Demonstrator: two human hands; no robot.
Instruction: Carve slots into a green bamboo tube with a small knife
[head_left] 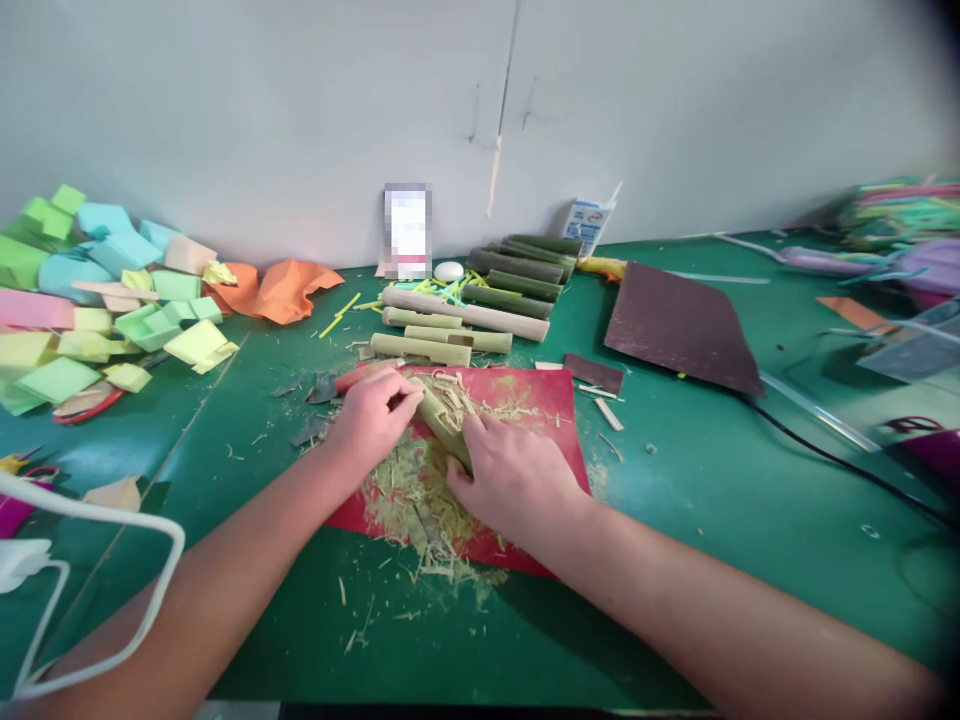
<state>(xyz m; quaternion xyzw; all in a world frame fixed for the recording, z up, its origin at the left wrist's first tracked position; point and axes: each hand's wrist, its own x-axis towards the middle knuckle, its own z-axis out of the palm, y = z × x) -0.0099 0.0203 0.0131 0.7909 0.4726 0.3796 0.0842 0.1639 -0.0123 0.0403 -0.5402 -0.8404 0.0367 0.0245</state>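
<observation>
A pale green bamboo tube (431,408) with a notch cut in its side lies slantwise between my hands. My left hand (375,415) is closed, its fingertips pinching at the tube's far left end. Wrapped round the near right end is my right hand (517,470), hiding that end. Beneath them a red sheet (559,440) is strewn with bamboo shavings (394,500) and fine dust. A reddish stick-like handle (366,374) rests just beyond my left hand, partly hidden by it.
Behind the sheet lie several cut bamboo pieces (420,348) and darker green tubes (517,265). A phone with a blurred screen (409,230) leans on the wall. Folded papers (120,250) crowd the left. A brown sheet (679,330) and a black cable (832,445) lie right.
</observation>
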